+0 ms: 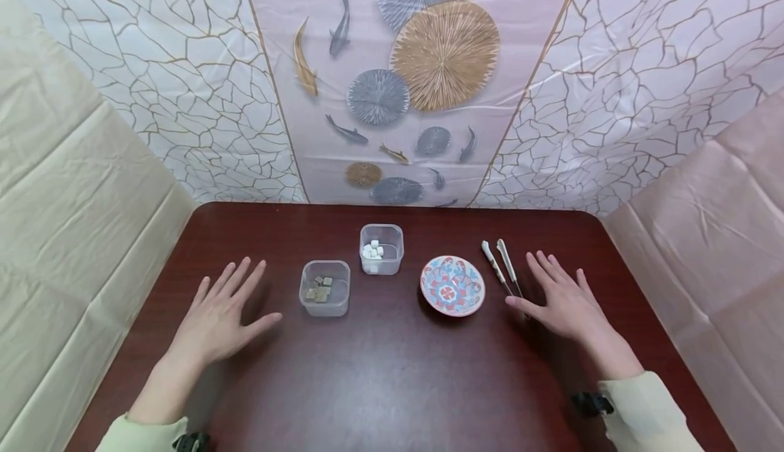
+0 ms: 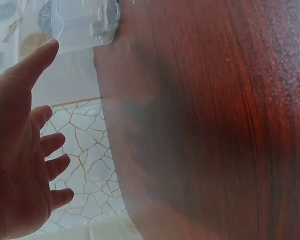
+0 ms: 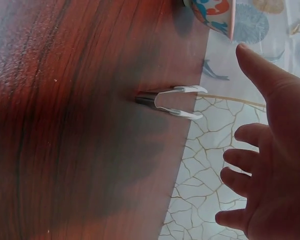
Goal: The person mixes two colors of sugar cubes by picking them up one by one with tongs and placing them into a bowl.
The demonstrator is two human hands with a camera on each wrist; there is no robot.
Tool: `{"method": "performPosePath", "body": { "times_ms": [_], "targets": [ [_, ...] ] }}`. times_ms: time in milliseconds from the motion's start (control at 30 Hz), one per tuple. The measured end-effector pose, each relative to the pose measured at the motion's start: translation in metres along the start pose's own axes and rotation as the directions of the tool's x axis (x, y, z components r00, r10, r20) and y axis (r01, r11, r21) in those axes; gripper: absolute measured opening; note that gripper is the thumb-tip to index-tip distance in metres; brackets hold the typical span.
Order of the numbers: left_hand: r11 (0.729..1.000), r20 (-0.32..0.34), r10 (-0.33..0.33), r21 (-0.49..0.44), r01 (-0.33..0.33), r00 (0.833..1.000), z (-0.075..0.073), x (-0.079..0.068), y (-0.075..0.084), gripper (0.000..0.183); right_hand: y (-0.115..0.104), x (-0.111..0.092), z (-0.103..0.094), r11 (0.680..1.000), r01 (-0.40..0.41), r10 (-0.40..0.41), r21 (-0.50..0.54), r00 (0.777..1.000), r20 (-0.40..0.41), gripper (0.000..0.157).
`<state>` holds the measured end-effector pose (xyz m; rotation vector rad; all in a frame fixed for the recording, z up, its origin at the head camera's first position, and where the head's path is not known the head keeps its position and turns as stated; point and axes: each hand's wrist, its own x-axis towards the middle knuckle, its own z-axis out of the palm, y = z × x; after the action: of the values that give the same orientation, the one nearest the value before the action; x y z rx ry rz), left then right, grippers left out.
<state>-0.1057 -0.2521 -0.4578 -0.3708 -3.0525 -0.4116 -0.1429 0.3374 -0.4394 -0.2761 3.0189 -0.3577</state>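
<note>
Red-and-blue patterned dish (image 1: 452, 286), white cubes (image 1: 373, 251), white-tipped tongs (image 1: 507, 260), reddish-brown table (image 1: 392, 363)

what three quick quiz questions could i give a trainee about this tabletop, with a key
1. Open question: in the head view, what lies between the round red-and-blue patterned dish and the person's right hand?
2. True or false: the person's left hand has its fingers spread and grips nothing.
3. Fill the gap: the clear square plastic tub farther from the person contains small, blocky ____ pieces.

Key:
1. The white-tipped metal tongs.
2. True.
3. White.
</note>
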Motion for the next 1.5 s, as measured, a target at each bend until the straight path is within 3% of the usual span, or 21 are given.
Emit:
{"method": "performPosePath", "body": {
  "times_ms": [900, 1267, 1500],
  "targets": [
    [0.990, -0.010, 0.120, -0.072, -0.121, 0.993, 0.013, 0.016, 0.008, 0.101, 0.011, 0.039, 0.023, 0.999, -0.015, 0.016, -0.049, 1.000, 0.024, 0.092],
    [0.989, -0.006, 0.137, -0.061, -0.137, 0.991, 0.022, 0.019, 0.007, 0.103, 0.013, 0.048, 0.032, 0.998, 0.015, -0.018, -0.068, 0.999, -0.036, 0.075],
    [0.990, -0.005, 0.130, -0.061, -0.130, 0.991, 0.021, 0.017, 0.010, 0.102, 0.012, 0.053, 0.036, 0.994, 0.026, -0.035, -0.103, 0.995, -0.088, 0.070]
  ]
}}
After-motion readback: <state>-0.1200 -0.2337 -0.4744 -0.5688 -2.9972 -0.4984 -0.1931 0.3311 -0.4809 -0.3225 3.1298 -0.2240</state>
